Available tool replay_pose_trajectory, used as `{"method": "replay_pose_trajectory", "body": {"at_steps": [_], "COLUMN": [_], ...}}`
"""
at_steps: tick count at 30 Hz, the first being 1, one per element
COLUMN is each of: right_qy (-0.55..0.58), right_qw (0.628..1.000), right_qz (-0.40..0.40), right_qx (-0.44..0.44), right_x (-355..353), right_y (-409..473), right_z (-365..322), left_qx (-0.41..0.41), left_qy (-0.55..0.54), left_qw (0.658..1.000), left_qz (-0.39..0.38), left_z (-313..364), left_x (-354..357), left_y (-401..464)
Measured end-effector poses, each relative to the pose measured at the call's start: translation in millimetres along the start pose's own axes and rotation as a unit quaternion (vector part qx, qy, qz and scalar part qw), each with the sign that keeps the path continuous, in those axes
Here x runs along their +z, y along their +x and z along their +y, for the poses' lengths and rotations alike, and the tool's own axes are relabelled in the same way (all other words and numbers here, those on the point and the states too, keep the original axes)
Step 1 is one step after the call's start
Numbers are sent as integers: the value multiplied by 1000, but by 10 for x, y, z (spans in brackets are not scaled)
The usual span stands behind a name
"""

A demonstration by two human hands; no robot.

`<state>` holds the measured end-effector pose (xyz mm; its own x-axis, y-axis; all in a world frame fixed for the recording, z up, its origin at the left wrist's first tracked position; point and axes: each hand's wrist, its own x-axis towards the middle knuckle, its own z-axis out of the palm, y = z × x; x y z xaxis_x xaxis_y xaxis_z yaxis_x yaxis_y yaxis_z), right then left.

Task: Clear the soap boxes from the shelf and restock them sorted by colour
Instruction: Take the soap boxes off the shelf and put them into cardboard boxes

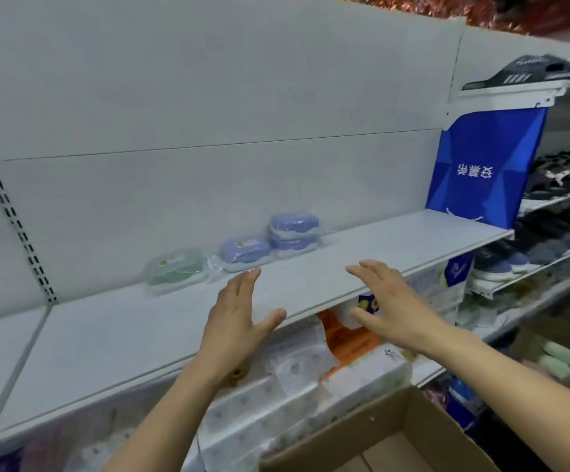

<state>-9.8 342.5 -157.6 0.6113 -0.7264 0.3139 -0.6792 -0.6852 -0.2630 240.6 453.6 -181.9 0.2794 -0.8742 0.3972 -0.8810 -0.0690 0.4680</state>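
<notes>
In front of you is a long white metal shelf [396,240] with a tall white back wall [208,97] behind it. Most of the shelf top is bare.

At the right end of the shelf stands a big blue bag with white writing [484,168], leaning against the wall. Down low on the right is an open brown cardboard box [396,434]. Under the shelf lie soft plastic packs, white and orange [345,338]. Far to the right are other shelves with dark shoes [563,185].

Both of your arms reach out over the front of the shelf. Your left hand [239,315] is spread wide, palm down, fingers straight and thumb out to the side. It holds nothing. Your right hand [389,301] is spread wide too, fingers loose and a little bent, and it holds nothing.

The soap boxes sit at the back of the shelf, close to the wall, past your fingertips. On the left is one pale green soap box in clear wrap [174,267]. Just beside it on the right is one purple-blue soap box in clear wrap [242,250]. Next to that is a stack of two purple-blue soap boxes [294,233], one on top of the other. Your hands do not touch any of them.
</notes>
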Motion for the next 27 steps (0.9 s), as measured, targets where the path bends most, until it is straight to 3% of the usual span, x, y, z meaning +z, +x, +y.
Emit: {"method": "replay_pose_trajectory", "body": {"at_steps": [9, 14, 17, 20, 24, 27], "right_qy": [-20, 24, 11, -37, -105, -122], "right_qw": [997, 996, 991, 983, 973, 970], "right_qz": [-67, -63, -108, -154, -166, -165], "right_qx": [-28, -65, -75, -91, -122, -130], "right_x": [192, 412, 583, 716, 674, 607], "right_y": [1590, 2592, 3025, 3284, 3394, 3352], "right_z": [487, 462, 490, 555, 640, 685], "left_qx": [-78, -130, -153, -173, -179, -186], "left_qy": [38, 90, 110, 148, 259, 275], "left_qw": [996, 986, 979, 970, 946, 940], "left_qz": [-13, -44, -76, -89, -73, -73], "left_z": [-527, -833, -954, -1016, -924, -814], "left_x": [310, 429, 573, 733, 727, 647], "left_y": [1447, 1924, 2053, 2091, 2138, 2170]}}
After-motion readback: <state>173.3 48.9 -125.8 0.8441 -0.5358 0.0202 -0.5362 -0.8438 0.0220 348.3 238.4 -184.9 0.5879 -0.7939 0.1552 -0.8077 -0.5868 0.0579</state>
